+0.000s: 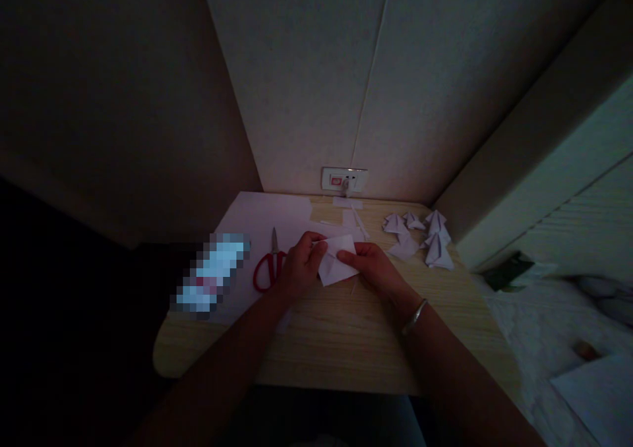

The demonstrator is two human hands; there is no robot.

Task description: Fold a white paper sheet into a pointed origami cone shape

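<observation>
Between my two hands is a small folded piece of white paper, raised just over the table. My left hand pinches its left edge, thumb on top. On the right side, my right hand grips it with the thumb lying across the paper; a bracelet circles that wrist. Red-handled scissors lie just left of my left hand, blades pointing away, on a large white sheet. Several folded paper pieces stand together at the right rear of the table.
Narrow paper scraps lie behind my hands on the wooden table. A lit, pixelated phone-like object rests at the left. A wall socket with a plug is at the back. Another white sheet lies off the table, lower right.
</observation>
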